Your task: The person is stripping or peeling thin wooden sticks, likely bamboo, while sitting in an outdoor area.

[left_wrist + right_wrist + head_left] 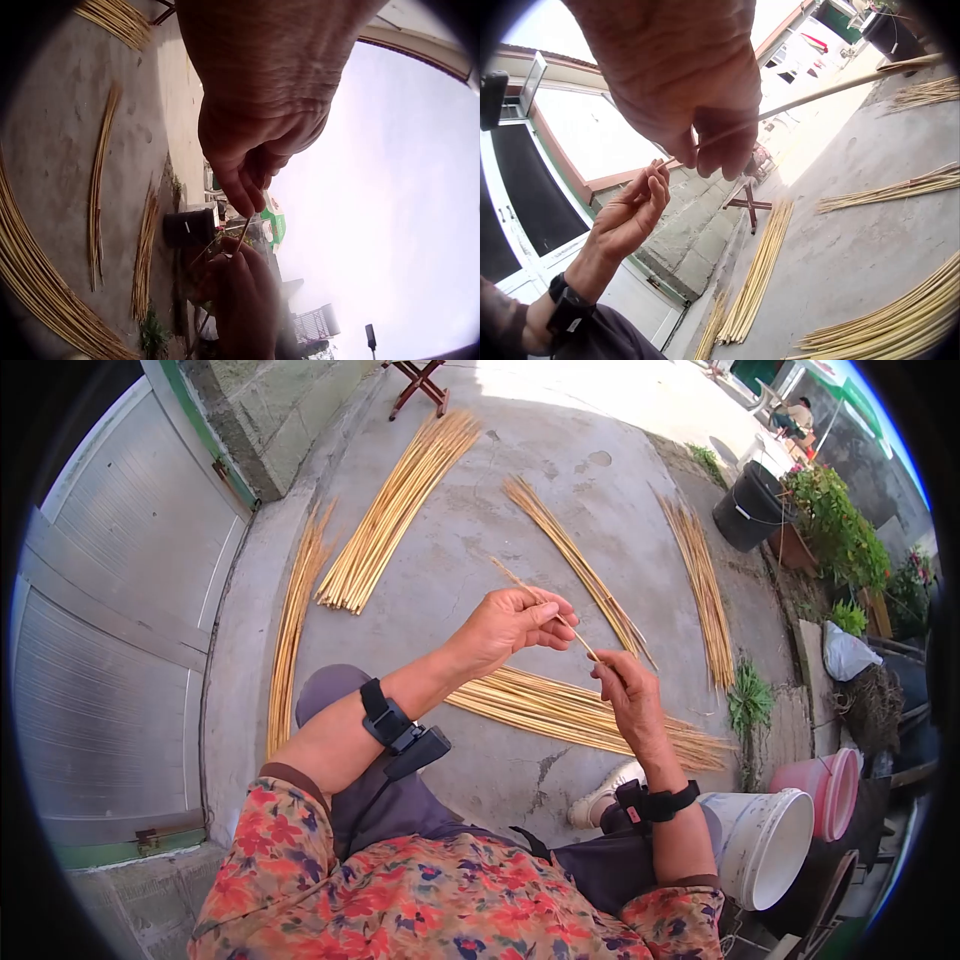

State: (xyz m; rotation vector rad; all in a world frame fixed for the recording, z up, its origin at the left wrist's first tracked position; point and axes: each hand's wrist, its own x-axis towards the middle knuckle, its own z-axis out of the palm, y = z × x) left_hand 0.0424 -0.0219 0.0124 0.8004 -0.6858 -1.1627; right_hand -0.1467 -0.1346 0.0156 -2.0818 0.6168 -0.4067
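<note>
A single thin dry stalk [512,575] is held by both hands above the ground in the head view. My left hand [510,627] pinches it between thumb and fingers. Lower right, my right hand [632,695] pinches the same stalk with thumb and forefinger. The right wrist view has the stalk [817,94] running past the right hand [690,105] toward the upper right. Below the hands lies a bundle of pale yellow stalks [545,710]. A thick bundle [395,515] is spread further off, with narrower bundles [580,565] to either side.
A thin bundle [292,630] lies beside the door [120,610], another [700,585] at the right. White [735,830] and pink [820,790] buckets stand near the right leg. Further back are a black bucket [750,505], plants [835,520] and a folding stool [420,385].
</note>
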